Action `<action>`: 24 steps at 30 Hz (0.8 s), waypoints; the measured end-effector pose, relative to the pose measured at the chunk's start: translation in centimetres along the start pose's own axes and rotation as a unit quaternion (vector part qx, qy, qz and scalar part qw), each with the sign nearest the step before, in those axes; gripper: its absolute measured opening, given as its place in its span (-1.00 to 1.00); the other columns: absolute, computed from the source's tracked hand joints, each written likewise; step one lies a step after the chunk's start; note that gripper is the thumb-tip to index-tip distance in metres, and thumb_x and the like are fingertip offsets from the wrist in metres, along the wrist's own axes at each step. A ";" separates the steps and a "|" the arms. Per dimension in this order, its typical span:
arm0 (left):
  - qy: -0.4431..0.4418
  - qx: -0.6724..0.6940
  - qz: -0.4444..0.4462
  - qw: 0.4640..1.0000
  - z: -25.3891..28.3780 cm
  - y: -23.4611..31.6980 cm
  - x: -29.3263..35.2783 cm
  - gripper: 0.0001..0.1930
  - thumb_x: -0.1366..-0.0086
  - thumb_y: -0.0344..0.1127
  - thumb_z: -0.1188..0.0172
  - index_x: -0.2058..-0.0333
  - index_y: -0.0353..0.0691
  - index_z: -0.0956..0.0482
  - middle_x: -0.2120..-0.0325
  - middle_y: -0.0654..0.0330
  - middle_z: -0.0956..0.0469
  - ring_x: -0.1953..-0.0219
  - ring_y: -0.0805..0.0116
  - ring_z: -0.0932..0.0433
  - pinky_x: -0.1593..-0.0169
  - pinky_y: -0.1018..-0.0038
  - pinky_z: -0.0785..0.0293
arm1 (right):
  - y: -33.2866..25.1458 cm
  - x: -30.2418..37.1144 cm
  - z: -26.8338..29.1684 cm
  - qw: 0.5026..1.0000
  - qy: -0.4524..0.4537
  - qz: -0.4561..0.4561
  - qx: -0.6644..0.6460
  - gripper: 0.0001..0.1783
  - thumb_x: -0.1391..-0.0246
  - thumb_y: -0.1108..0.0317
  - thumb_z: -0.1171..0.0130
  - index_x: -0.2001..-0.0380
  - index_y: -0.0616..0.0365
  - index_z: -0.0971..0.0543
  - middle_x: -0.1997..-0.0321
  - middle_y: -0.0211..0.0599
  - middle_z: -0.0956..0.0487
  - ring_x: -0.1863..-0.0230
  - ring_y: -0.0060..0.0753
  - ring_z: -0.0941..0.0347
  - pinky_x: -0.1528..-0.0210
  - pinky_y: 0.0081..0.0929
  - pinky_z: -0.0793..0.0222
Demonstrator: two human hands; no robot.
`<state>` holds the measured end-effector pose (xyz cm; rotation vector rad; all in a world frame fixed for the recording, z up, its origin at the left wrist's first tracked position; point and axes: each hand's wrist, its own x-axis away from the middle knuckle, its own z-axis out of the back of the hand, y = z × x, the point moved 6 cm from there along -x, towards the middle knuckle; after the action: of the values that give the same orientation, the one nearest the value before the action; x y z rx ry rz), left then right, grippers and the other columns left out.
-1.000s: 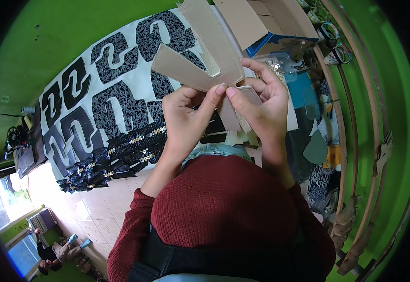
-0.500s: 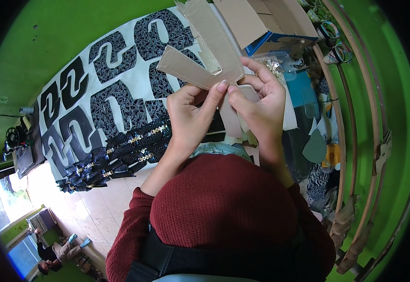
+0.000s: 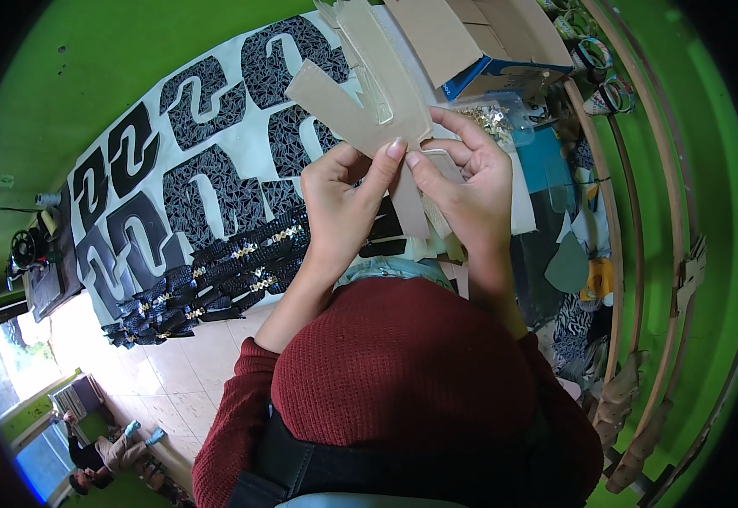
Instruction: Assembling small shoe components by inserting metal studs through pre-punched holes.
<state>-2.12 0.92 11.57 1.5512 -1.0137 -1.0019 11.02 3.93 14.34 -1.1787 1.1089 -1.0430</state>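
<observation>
A beige, leather-like forked piece (image 3: 407, 118) with stitched edges is held up over the table. Its two strips spread away from my hands, and more beige layers hang below my fingers. My left hand (image 3: 339, 195) is closed, thumb pressed on the piece near its middle with the fingers curled behind. Beside it, my right hand (image 3: 475, 190) pinches the same piece between thumb and fingers, the thumbs almost meeting. Behind the piece, the undersides of the fingers are partly hidden.
Black patterned cut-outs (image 3: 204, 106) lie on a white sheet to the left, with shiny black bow strips (image 3: 259, 275) along the near edge. A cardboard box (image 3: 441, 34) and a clear tray of gold bits (image 3: 517, 118) are at far right. Wooden rails (image 3: 631, 169) run alongside. Another person sits lower left.
The forked piece has tilted slightly, its strips shifting a little up and to the left. Both hands keep their hold in nearly the same place.
</observation>
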 end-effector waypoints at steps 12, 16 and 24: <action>-0.014 0.039 0.021 0.999 -0.2 -0.3 -0.1 -0.81 -0.18 -0.33 -0.19 0.41 -0.40 -0.57 0.65 0.32 -0.47 0.60 0.68 -0.33 0.52 0.73 -0.22 | 0.5 -0.2 0.1 0.997 -0.053 -0.051 -0.022 -0.48 0.12 0.54 -0.18 0.01 0.36 -0.35 0.40 -0.28 -0.58 0.41 -0.72 -0.44 0.36 -0.78 -0.34; -0.017 0.040 0.030 0.999 -0.2 -0.8 -0.2 -0.81 -0.17 -0.33 -0.19 0.41 -0.40 -0.57 0.64 0.32 -0.48 0.59 0.68 -0.35 0.51 0.73 -0.23 | 0.5 -0.4 0.1 0.999 -0.037 -0.032 0.007 -0.48 0.13 0.54 -0.19 0.01 0.33 -0.36 0.44 -0.31 -0.58 0.45 -0.72 -0.44 0.39 -0.78 -0.34; -0.011 0.053 0.031 0.998 -0.1 -1.7 -0.5 -0.82 -0.16 -0.36 -0.20 0.41 -0.41 -0.58 0.61 0.29 -0.51 0.57 0.66 -0.39 0.49 0.71 -0.29 | 1.6 -0.6 0.1 0.995 0.025 -0.008 0.096 -0.47 0.26 0.39 -0.26 0.09 0.24 -0.45 0.46 -0.13 -0.61 0.38 -0.56 -0.51 0.24 -0.56 -0.37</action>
<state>-1.94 1.70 9.96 1.5873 -1.1404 -0.9376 11.05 4.73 12.82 -1.0144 1.0154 -1.1705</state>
